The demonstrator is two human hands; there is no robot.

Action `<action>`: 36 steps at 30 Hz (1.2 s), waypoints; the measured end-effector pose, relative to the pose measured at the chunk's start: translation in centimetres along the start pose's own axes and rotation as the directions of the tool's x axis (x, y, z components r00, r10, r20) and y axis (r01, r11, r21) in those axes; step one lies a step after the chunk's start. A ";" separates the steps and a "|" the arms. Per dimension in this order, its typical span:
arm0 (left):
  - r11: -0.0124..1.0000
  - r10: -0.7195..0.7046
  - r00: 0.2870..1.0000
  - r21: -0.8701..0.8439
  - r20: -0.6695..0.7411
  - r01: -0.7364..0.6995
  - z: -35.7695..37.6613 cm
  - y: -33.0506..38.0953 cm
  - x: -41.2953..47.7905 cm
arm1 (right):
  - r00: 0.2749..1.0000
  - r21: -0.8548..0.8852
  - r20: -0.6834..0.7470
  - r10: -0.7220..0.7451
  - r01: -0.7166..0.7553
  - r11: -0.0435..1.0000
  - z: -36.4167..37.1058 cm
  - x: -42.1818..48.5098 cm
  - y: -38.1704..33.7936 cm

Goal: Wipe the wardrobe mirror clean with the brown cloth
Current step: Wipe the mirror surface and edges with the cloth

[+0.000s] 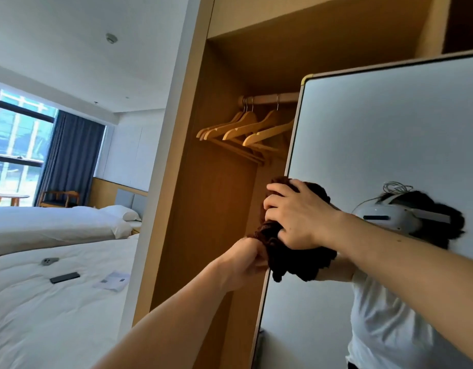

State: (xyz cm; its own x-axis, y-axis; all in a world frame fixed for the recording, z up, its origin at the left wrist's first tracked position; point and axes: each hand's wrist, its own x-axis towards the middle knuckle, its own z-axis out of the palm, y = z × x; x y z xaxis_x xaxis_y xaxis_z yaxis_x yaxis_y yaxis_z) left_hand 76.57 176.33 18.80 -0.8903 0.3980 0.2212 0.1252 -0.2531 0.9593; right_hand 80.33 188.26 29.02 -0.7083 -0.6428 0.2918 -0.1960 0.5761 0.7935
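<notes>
The wardrobe mirror (390, 134) is a tall framed panel on the right, swung out from the wooden wardrobe. A dark brown cloth (296, 259) is bunched against the mirror's left edge at mid height. My right hand (294, 211) lies over the upper part of the cloth with fingers curled round it, pressing it to the glass. My left hand (246, 259) reaches up from the lower left and pinches the cloth's lower left corner at the mirror's edge. The mirror reflects a person in a white shirt wearing a headset.
The open wardrobe (216, 209) holds several wooden hangers (246, 129) on a rail just left of the mirror. Two white beds (57, 302) stand at the left, the near one with two phones and a paper on it. A window with blue curtains is far left.
</notes>
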 end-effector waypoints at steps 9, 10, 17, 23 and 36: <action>1.000 -0.001 0.997 -0.018 -0.071 0.000 -0.3 4.5 1.6 | 0.906 -0.038 -0.246 0.343 -0.363 0.931 -10.0 6.2 11.1; 0.997 0.033 0.997 -0.066 -0.075 -0.038 0.1 5.6 2.0 | 0.894 -0.025 -0.266 0.359 -0.379 0.925 -10.7 6.4 11.9; 0.968 0.061 0.989 -0.232 -0.131 -0.090 2.0 8.7 3.0 | 0.965 -0.081 -0.083 0.249 -0.256 0.963 -8.1 5.6 8.4; 0.929 0.086 0.991 -0.352 -0.103 -0.118 1.7 7.4 3.3 | 0.983 -0.133 -0.042 0.180 -0.184 0.974 -7.0 5.1 7.1; 0.964 0.058 0.994 0.264 -0.092 -0.032 1.4 11.7 3.0 | 0.883 -0.070 -0.307 0.355 -0.392 0.917 -8.9 8.2 10.0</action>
State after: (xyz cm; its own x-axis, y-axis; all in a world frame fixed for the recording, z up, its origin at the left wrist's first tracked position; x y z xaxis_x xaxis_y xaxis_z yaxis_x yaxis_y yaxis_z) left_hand 75.97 175.78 30.92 -0.9179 0.3000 0.2598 0.2650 -0.0237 0.9639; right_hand 78.61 184.21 44.12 -0.4868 -0.5185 0.7030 0.1454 0.7455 0.6505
